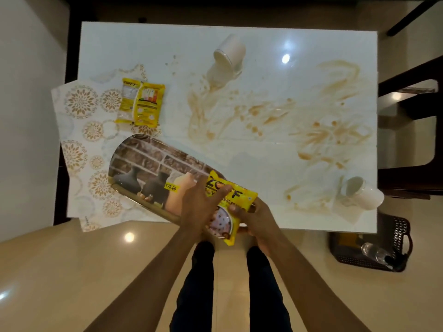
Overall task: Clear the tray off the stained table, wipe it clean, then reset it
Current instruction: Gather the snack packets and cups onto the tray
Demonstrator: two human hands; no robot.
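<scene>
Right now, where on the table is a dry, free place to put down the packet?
Free patches: the far left corner of the table beyond the yellow packet, and the patterned mat left of the tray. Crowded: brown stains spread between the far cup and the near cup.

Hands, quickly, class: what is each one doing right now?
Left hand: holds the yellow packet, fingers laid over its top.
Right hand: grips the same packet from the right and below.
</scene>
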